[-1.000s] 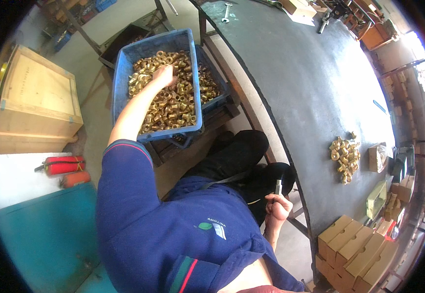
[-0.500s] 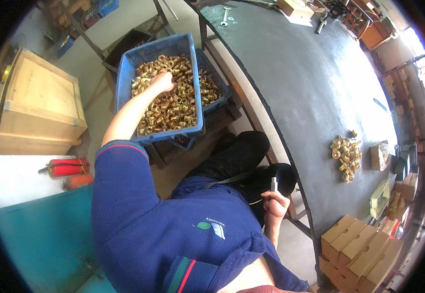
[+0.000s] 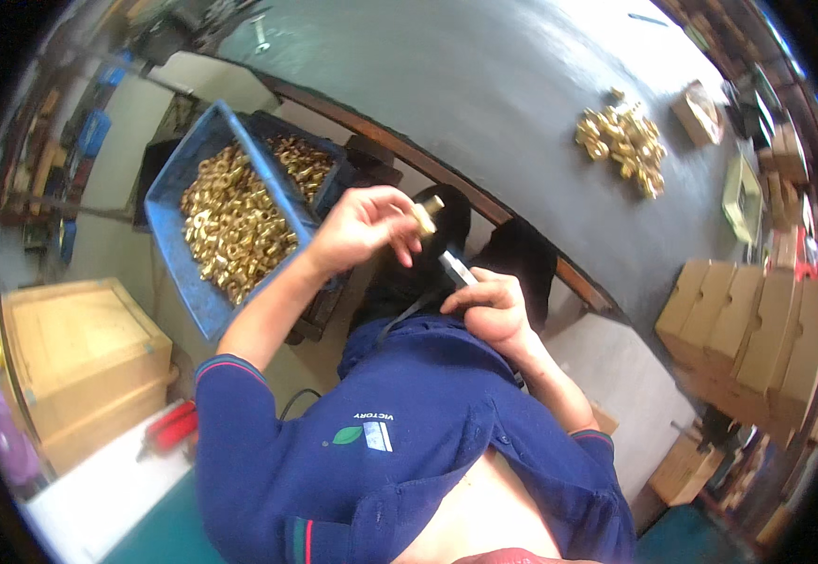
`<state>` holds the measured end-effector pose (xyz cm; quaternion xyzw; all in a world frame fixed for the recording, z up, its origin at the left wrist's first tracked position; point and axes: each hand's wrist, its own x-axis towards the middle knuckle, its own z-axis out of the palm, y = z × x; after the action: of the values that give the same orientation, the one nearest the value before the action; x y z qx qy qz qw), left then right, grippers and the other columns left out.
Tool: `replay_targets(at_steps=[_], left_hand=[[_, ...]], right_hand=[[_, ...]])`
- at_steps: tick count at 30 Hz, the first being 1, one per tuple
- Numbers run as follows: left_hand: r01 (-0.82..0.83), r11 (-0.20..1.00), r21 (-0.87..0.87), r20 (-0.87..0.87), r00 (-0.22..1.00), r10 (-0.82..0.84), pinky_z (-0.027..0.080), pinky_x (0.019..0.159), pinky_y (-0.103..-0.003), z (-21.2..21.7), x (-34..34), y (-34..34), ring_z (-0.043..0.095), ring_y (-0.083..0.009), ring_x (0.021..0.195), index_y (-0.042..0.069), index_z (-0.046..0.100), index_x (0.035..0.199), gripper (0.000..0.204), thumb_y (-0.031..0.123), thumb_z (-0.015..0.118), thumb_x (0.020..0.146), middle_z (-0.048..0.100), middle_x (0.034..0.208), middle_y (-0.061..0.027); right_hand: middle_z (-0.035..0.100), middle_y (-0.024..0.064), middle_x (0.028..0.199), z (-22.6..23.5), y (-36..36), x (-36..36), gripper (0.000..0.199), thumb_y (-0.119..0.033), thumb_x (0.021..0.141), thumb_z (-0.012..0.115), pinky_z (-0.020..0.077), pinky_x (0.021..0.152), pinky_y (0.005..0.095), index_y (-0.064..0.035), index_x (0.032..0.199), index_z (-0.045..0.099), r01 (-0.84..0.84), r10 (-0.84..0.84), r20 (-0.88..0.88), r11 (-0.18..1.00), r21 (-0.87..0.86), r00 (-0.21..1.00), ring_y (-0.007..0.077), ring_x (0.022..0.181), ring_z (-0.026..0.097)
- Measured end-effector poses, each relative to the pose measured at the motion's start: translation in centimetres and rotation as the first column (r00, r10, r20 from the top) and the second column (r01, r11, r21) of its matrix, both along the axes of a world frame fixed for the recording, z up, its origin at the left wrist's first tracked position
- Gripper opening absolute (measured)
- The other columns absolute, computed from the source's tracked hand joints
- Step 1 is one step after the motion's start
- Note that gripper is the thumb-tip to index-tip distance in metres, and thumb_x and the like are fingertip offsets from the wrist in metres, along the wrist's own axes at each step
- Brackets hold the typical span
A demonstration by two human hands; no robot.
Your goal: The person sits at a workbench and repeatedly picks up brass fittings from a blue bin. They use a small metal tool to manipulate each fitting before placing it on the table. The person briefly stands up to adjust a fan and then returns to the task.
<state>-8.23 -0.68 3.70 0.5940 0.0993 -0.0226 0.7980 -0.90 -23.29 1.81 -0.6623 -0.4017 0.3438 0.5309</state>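
My left hand (image 3: 364, 226) is raised in front of my chest and pinches a small brass fitting (image 3: 425, 215) between its fingertips. Just below it, my right hand (image 3: 491, 305) grips a slim metal tool (image 3: 456, 268) whose tip points up toward the fitting. A blue plastic crate (image 3: 176, 254) full of brass fittings (image 3: 230, 226) stands to my left, behind my left forearm. I wear a dark blue long-sleeved shirt.
A dark grey worktable (image 3: 484, 103) curves across the top, with a pile of brass fittings (image 3: 621, 141) and a small cardboard box (image 3: 696, 111) on it. Stacked cardboard boxes (image 3: 747, 338) stand at the right. A wooden crate (image 3: 70, 367) and a red tool (image 3: 172, 428) lie at the left.
My left hand has left the blue crate and come up in front of me with a brass fitting. My right hand has risen with the tool to meet it. The view has swung.
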Motion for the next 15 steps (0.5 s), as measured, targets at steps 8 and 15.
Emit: replay_targets(at_steps=[8,15], left_hand=[[0.118,0.99,0.078,-0.052,0.992,-0.114,0.051,0.055,-0.026,-2.0,1.4,-5.8,0.059,-0.0134,0.064,-0.002,0.053,0.095,0.011,0.007,0.052,0.088,0.06,0.075,-0.0095],[0.172,0.985,0.011,-0.055,0.984,-0.171,0.051,0.051,-0.025,-2.9,2.9,-6.5,0.058,-0.0128,0.06,-0.002,0.053,0.096,0.011,0.006,0.051,0.089,0.058,0.072,-0.0077]], right_hand=[[0.044,0.0066,0.063,-0.2,-2.4,-0.7,0.022,-0.007,0.058,0.054,0.036,0.053,0.0276,-0.0086,0.075,0.069,0.227,-0.211,0.196,0.971,-0.068,0.958,0.0166,0.06,0.048],[0.046,0.0018,0.05,-1.1,-2.5,0.4,0.027,0.003,0.058,0.04,0.0227,0.035,0.0204,0.0061,0.069,0.064,0.389,-0.182,-0.873,0.921,0.011,0.453,0.006,0.036,0.03]])
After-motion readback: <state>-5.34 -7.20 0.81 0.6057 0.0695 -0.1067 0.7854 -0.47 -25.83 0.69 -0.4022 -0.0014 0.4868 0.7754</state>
